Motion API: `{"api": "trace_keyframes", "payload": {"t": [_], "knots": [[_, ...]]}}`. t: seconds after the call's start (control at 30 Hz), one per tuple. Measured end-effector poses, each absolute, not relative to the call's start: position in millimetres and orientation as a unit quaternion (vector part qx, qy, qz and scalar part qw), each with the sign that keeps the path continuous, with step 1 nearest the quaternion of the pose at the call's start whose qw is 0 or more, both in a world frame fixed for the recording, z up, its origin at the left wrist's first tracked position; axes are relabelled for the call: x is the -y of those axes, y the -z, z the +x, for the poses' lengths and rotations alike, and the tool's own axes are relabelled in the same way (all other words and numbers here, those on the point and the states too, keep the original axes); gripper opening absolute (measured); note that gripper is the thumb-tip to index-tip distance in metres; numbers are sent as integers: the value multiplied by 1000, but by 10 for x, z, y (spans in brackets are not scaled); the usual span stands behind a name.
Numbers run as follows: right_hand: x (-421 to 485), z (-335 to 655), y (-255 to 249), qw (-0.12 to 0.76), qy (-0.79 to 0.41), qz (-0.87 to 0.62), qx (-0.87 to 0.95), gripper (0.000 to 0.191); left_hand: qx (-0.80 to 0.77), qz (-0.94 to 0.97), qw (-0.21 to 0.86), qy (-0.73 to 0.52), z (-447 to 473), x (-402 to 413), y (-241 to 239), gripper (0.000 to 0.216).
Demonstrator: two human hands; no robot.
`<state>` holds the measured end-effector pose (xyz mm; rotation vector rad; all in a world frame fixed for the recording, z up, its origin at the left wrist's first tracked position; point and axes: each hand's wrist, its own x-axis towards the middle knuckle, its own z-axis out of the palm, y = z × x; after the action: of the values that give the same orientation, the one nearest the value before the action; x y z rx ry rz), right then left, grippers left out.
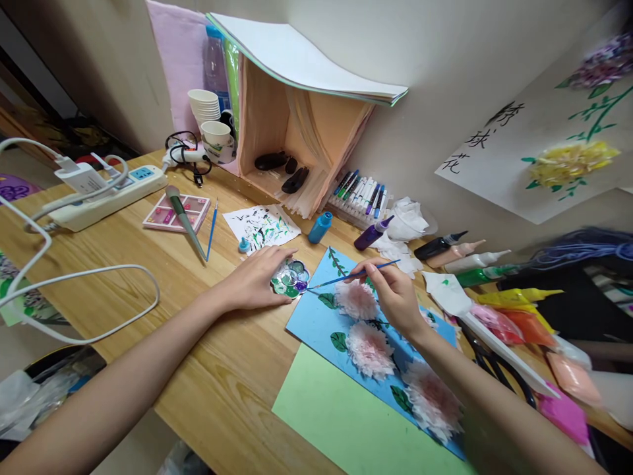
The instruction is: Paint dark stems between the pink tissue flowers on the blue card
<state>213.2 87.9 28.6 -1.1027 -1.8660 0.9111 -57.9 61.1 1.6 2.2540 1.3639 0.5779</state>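
Observation:
My right hand [393, 297] pinches a thin blue paintbrush [332, 280], its tip at the right edge of the paint palette. Thumb and fingers of my left hand [257, 274] bracket that small flower-shaped palette [291, 278], whose wells hold green, purple and greyish paint. Under my right hand lies a blue sheet [316, 310] bearing pale pink paper flowers [370, 349], dark green leaves [339, 341] and a painted leafy stem [337, 261]. A light green sheet [316, 402] lies partly beneath it. Past the palette stands an uncapped blue paint bottle [320, 227].
A paint-marked paper [262, 226], a large brush [185, 221] and another thin brush [212, 231] lie beyond my left hand. A power strip [109, 198] with a looping white cable is at left. Paint bottles [440, 245], scissors [494, 363] and clay packs [564, 409] crowd the right. A box [301, 125] stands behind.

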Motion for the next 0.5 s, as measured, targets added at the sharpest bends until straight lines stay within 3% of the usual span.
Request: {"api": "trace_keyframes", "payload": {"t": [0.23, 0.5], "knots": [[-927, 2123, -347, 436, -398, -441, 676, 32, -486, 813, 226, -225, -583, -613, -13, 77], [-933, 2072, -264, 426, -422, -452, 660, 32, -492, 816, 221, -210, -585, -606, -11, 79]]}}
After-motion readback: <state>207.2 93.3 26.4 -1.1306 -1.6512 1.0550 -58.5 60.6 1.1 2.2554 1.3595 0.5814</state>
